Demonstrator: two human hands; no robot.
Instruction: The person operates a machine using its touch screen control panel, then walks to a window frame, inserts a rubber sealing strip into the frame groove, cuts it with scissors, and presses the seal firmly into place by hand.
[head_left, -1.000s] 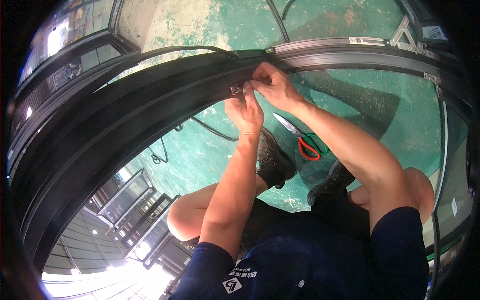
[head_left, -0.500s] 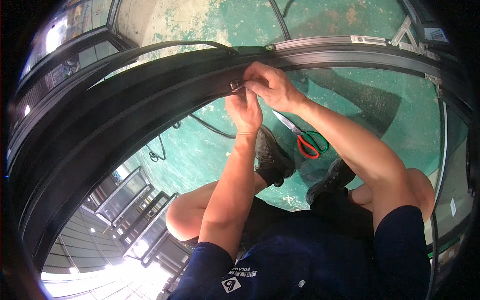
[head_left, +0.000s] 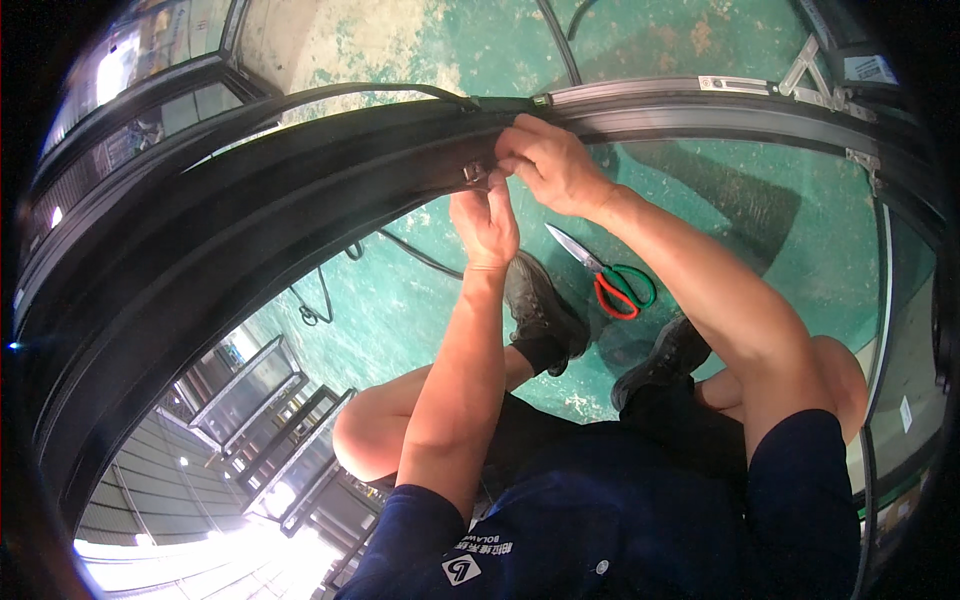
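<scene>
A small metal fitting shows at the inner edge of a long black frame profile. Just below it, my left hand is closed, thumb raised and fingers curled at the profile's edge; its fingertips are partly hidden. My right hand comes in from the right, with thumb and forefinger pinched together close to the left thumb tip. Whatever lies between these fingertips is too small to make out. Scissors with one red and one green handle lie on the floor below my right hand, blades toward the profile.
The frame continues right as a grey rail with a metal hinge arm at its corner. A black cable trails over the green floor. My shoes stand inside the frame. Glazed frames stand at lower left.
My right hand has shifted slightly to the right, its fingers still pinched. My left hand stays at the profile's edge beside the fitting. The scissors lie where they were.
</scene>
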